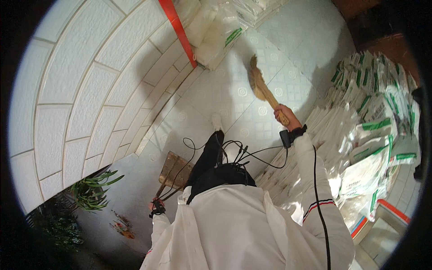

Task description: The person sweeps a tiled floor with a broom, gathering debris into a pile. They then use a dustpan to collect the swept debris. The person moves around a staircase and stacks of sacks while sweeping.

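White brick-patterned wall tiles fill the upper left of the frame, bending with the lens. Below them, at the lower left, grow green plants, with a small reddish patch to their right on the floor.

Next, left of the lower middle, comes the left hand, small and partly hidden behind its dark wrist strap. It appears curled around the handle of a brown dustpan, whose flat, worn pan lies up and to the right of the hand, beside the person's black trouser leg.

A red strip slants down the upper middle, beside clear plastic bags. Black cables loop across the centre, above the white shirt.

Pale patterned floor tiles spread right of centre. Over them is a short straw broom, its head pointing to the upper middle; whether it touches the floor I cannot tell. The right hand is closed firmly around its handle.

Green-and-white plastic packages heap up along the right side.
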### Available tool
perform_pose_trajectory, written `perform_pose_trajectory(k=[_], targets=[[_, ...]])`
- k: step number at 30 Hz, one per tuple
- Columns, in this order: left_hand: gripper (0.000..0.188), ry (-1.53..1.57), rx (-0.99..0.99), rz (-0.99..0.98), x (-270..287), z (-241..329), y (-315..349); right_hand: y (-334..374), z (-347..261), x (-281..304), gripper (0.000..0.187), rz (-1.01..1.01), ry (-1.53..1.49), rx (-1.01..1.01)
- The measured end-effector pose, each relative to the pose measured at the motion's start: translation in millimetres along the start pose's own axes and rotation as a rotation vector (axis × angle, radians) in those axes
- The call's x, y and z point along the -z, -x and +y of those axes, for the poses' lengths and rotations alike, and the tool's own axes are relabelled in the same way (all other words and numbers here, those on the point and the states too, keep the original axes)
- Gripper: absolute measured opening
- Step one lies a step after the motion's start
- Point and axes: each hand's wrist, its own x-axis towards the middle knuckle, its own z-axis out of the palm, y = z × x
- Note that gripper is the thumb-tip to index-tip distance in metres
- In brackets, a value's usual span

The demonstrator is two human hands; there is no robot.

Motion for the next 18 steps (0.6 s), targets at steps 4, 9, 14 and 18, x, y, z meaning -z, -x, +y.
perform_pose_trajectory(k=[4, 9, 14, 18], targets=[[0.029, 0.025, 0.076, 0.343, -52, -43, -53, -37, -63, 29, 0.014, 0.015, -0.116, -0.239], [0.024, 0.069, -0.028, 0.371, -125, -100, -78, -66, -163, 88, 0.016, -0.05, -0.193, -0.318], [0.02, -0.433, -0.258, 0.475, -192, -144, -72, -110, -273, 99, 0.019, 0.038, -0.399, -0.478], [0.019, 0.317, -0.213, 0.397, -250, -185, -40, -176, -343, 88, 0.018, -0.077, -0.256, -0.389]])
